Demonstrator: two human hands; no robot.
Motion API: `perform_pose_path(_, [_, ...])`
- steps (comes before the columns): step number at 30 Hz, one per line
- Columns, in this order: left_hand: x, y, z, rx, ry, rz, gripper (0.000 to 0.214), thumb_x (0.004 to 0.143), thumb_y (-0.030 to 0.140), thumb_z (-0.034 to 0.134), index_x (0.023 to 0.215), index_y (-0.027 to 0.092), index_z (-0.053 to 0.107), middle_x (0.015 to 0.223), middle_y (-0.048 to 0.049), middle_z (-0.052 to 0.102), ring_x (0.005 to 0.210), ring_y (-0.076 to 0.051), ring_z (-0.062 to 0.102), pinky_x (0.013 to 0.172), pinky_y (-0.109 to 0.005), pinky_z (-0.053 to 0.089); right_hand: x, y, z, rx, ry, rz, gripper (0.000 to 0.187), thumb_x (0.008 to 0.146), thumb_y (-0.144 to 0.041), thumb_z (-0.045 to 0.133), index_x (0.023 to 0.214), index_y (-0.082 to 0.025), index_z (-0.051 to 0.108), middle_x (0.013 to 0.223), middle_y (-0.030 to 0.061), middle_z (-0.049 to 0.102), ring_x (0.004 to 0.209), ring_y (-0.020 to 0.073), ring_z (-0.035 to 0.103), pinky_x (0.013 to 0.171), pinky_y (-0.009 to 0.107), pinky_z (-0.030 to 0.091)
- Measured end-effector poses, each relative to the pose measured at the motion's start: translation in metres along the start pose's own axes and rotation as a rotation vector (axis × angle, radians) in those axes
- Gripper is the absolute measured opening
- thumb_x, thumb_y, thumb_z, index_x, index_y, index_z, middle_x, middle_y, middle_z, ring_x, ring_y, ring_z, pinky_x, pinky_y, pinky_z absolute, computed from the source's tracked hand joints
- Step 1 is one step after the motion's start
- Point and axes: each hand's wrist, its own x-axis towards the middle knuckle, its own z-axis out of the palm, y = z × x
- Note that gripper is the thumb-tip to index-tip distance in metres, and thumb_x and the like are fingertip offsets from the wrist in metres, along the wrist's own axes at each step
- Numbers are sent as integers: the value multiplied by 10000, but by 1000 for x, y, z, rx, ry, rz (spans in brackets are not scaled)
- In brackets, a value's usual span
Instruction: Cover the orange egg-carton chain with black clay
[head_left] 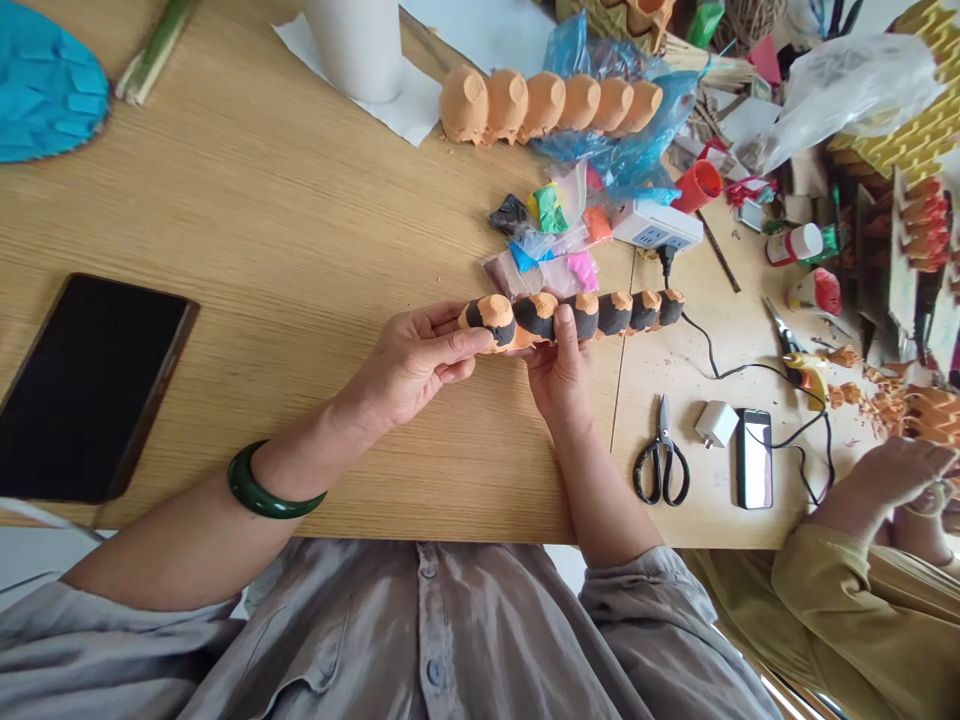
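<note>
Between both hands I hold a strip of orange egg-carton cups (616,314) just above the table, its bumps wrapped with black bands that look like soft clay. My left hand (420,360) pinches the strip's left end, thumb pressed on the black band of the first cup. Around the middle, my right hand (561,370) grips from below with its thumb up over the front. Behind the strip lie small bags of coloured clay (544,235) in black, green, blue, pink and orange. A second carton strip (541,105), plain orange, stands farther back.
A tablet (90,385) lies at left, a white cylinder (356,50) at the back. To the right are scissors (661,460), a charger (717,424), a phone (754,458) and a power strip (656,226) with a black cable. A co-worker's hands (892,475) are at far right.
</note>
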Motion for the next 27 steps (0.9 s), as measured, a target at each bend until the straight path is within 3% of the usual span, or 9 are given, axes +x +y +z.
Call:
perform_pose_path(8, [2,0,-2,-29,-25,7,292,610,170,1018,837,132,839,741,7,700,505,0,406,412,-127,316,4,8,-6,100,-55,-84,374,935,-614,798,1201,-360,733,1174,31,809,1115,253,822,733,347,761])
perform_pose_path(13, [4,1,-6,-64,-135,-59,352,611,162,1039,888,126,825,746,31,633,598,-17,468,487,-90,413,5,8,-9,68,-6,-124,394,938,-637,780,1221,-370,723,1156,35,787,1104,256,815,732,361,761])
perform_pose_path(16, [5,0,-6,-46,-107,-67,392,610,234,1059,893,125,811,798,21,639,631,-26,475,507,-99,436,2,4,-5,51,13,-132,447,908,-657,801,1224,-351,719,1153,40,777,1179,275,803,758,369,764])
perform_pose_path(20, [4,0,-6,53,-45,-55,354,635,259,1030,847,127,779,775,25,597,619,-31,414,492,-121,388,-5,-2,4,56,44,-128,523,857,-642,856,1243,-320,715,1162,48,798,1213,275,794,825,386,768])
perform_pose_path(27, [3,4,-5,133,-47,-27,294,622,218,979,741,138,722,683,35,544,567,-31,356,462,-163,287,-3,2,3,79,45,-108,521,839,-647,873,1219,-320,730,1081,36,782,1153,274,815,762,363,763])
